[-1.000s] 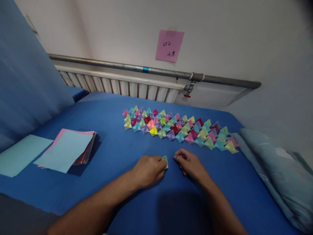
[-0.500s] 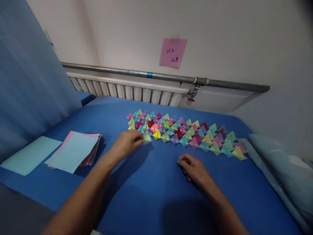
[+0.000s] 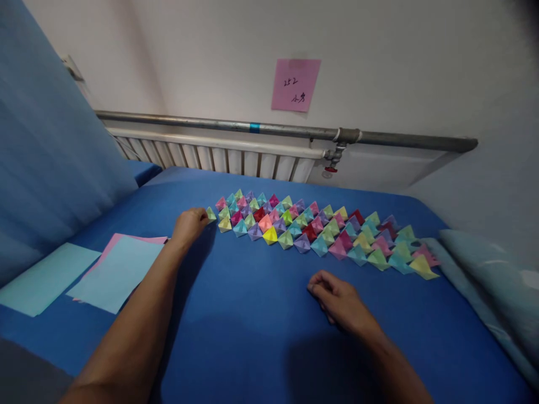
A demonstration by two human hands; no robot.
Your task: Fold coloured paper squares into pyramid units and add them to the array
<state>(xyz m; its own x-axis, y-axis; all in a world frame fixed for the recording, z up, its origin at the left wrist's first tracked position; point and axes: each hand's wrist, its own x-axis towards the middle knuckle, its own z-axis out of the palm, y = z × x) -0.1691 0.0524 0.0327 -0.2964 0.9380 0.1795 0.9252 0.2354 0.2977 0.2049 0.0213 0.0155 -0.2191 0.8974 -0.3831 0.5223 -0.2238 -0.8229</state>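
Observation:
Between the pinched fingers of my left hand [image 3: 191, 225] is a small light green folded paper piece [image 3: 211, 214], at the left end of the rows of similar pieces. These rows of folded paper pieces [image 3: 286, 240], in pink, purple, yellow, green, blue and red, run slantwise across the blue surface [image 3: 248, 303]. My right hand [image 3: 337, 297] rests on the surface in front of the rows, fingers curled in. Whether anything is inside those curled fingers is hidden.
At the left lie a stack of coloured paper sheets [image 3: 122, 269] and a pale green sheet [image 3: 48, 278]. A blue curtain [image 3: 54, 168] hangs beside them. Behind stand a radiator [image 3: 219, 157] and a pipe [image 3: 189, 122]. A pale blue pillow [image 3: 497, 280] lies at the right.
My left hand has moved left with the light green folded paper piece, from in front of the rows to their left end. My right hand has stayed nearly still. The view has shifted slightly.

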